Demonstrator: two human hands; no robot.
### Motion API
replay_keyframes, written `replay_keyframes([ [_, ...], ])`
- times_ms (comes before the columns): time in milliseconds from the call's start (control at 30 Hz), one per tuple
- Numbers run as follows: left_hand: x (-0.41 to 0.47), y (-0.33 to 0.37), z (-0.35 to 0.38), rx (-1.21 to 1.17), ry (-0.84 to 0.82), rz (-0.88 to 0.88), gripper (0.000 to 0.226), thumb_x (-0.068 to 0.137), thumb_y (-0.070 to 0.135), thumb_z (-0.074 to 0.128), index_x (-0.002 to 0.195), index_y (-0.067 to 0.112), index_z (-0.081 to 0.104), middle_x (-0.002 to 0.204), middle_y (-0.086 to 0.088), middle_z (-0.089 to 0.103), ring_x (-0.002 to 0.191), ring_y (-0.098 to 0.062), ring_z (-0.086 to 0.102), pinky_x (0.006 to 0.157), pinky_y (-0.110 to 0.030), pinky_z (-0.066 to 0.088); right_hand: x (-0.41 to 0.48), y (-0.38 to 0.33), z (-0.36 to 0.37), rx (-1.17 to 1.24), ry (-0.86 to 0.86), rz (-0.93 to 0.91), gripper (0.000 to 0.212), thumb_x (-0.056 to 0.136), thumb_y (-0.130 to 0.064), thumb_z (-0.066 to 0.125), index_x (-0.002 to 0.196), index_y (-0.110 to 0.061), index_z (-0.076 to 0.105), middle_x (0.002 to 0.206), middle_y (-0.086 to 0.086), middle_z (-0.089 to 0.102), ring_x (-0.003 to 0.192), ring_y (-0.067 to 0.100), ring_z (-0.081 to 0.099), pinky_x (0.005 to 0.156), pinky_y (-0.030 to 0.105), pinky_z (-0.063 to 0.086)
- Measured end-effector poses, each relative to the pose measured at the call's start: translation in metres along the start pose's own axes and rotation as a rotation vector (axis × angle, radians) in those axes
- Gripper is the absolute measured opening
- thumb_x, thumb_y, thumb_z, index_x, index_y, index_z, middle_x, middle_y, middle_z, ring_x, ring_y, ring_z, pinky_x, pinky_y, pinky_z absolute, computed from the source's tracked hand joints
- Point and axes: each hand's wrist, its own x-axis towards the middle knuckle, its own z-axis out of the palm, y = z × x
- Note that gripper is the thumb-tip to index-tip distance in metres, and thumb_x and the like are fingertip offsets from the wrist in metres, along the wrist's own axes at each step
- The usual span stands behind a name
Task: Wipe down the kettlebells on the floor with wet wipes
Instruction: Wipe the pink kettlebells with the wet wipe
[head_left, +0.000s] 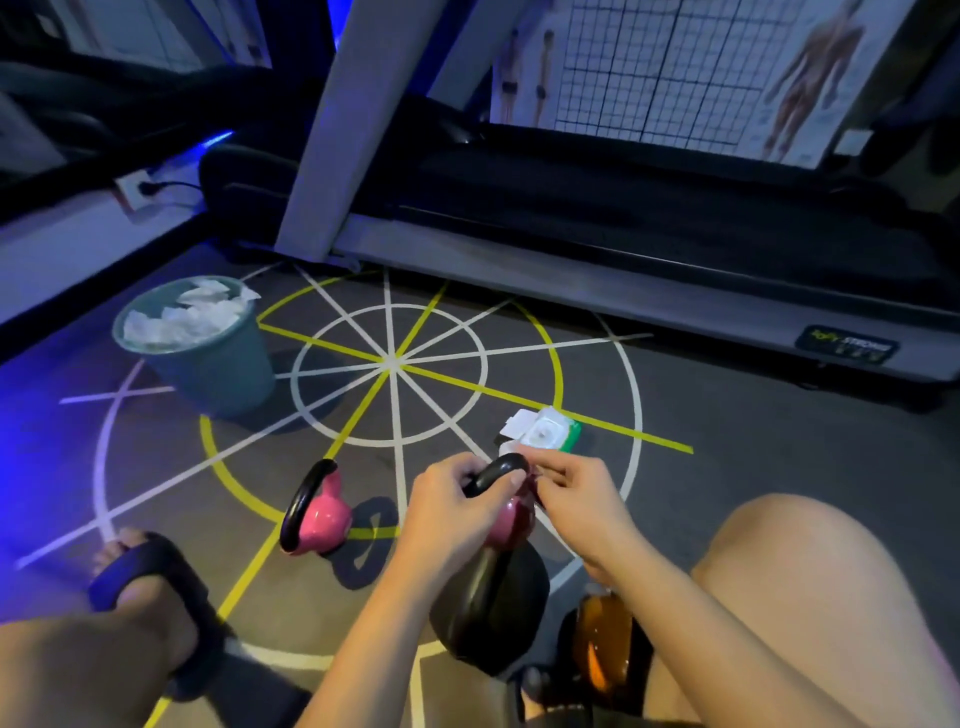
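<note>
My left hand (457, 499) grips the black handle of a pink kettlebell (511, 519) that I hold in front of me. My right hand (566, 488) pinches a small white wet wipe (511, 451) against the top of that handle. A second pink kettlebell (317, 512) with a black handle stands on the floor to the left. A black kettlebell (491, 613) sits just below the held one, and an orange kettlebell (605, 644) stands to its right. The wet wipes pack (543, 431), white and green with its lid open, lies on the floor beyond my hands.
A teal bin (208, 353) full of used white wipes stands at the left. A treadmill (623, 249) runs across the back. My left foot in a dark sandal (156, 587) and my right knee (810, 597) flank the kettlebells on the line-marked floor.
</note>
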Motion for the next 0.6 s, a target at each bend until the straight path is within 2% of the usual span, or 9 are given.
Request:
replay_keyframes([
  [67, 0.000, 0.004, 0.006, 0.041, -0.012, 0.026, 0.030, 0.084, 0.047, 0.076, 0.074, 0.020, 0.067, 0.067, 0.001, 0.068, 0.066, -0.011, 0.062, 0.058, -0.022, 0.044, -0.001, 0.003, -0.008, 0.009, 0.052, -0.020, 0.039, 0.097, -0.005, 0.054, 0.116, -0.032, 0.073, 0.116, -0.012, 0.072, 0.110, 0.004, 0.065, 0.095, 0.029, 0.055],
  [133, -0.001, 0.004, 0.012, 0.122, -0.021, 0.063, 0.029, 0.085, 0.049, 0.074, 0.076, 0.023, 0.066, 0.067, 0.005, 0.066, 0.066, -0.005, 0.060, 0.055, -0.018, 0.041, -0.004, 0.004, -0.013, 0.007, 0.107, -0.030, 0.033, 0.097, -0.012, 0.059, 0.113, -0.036, 0.074, 0.114, -0.012, 0.073, 0.109, 0.005, 0.066, 0.095, 0.033, 0.056],
  [300, -0.001, -0.004, 0.008, 0.208, -0.055, 0.124, 0.024, 0.089, 0.050, 0.069, 0.084, 0.028, 0.063, 0.074, 0.008, 0.065, 0.072, -0.003, 0.059, 0.063, -0.021, 0.046, -0.006, 0.005, -0.015, 0.047, 0.107, -0.005, 0.031, 0.095, -0.015, 0.064, 0.109, -0.041, 0.074, 0.114, -0.009, 0.073, 0.107, 0.007, 0.066, 0.092, 0.031, 0.057],
  [433, -0.003, -0.002, 0.006, 0.269, -0.154, 0.223, 0.016, 0.095, 0.042, 0.066, 0.093, 0.028, 0.058, 0.083, 0.010, 0.062, 0.078, 0.000, 0.056, 0.065, -0.014, 0.041, -0.007, 0.012, -0.014, -0.019, 0.069, 0.095, 0.030, 0.096, -0.009, 0.060, 0.111, -0.029, 0.076, 0.098, -0.009, 0.077, 0.098, 0.009, 0.070, 0.086, 0.027, 0.058],
  [533, -0.009, -0.007, 0.010, 0.238, -0.173, 0.242, 0.017, 0.096, 0.048, 0.062, 0.100, 0.032, 0.058, 0.084, 0.013, 0.066, 0.081, -0.001, 0.060, 0.070, -0.023, 0.048, -0.010, 0.012, -0.012, 0.001, 0.046, 0.129, 0.032, 0.096, -0.005, 0.058, 0.104, -0.028, 0.078, 0.096, -0.006, 0.077, 0.099, 0.012, 0.070, 0.086, 0.029, 0.059],
  [600, -0.009, -0.009, 0.012, 0.236, -0.163, 0.245, 0.018, 0.097, 0.051, 0.060, 0.104, 0.034, 0.058, 0.083, 0.013, 0.067, 0.081, -0.002, 0.062, 0.073, -0.029, 0.051, -0.011, 0.001, -0.016, 0.097, 0.124, 0.070, 0.030, 0.096, -0.006, 0.060, 0.109, -0.027, 0.077, 0.097, -0.005, 0.075, 0.091, 0.004, 0.069, 0.076, 0.021, 0.058],
])
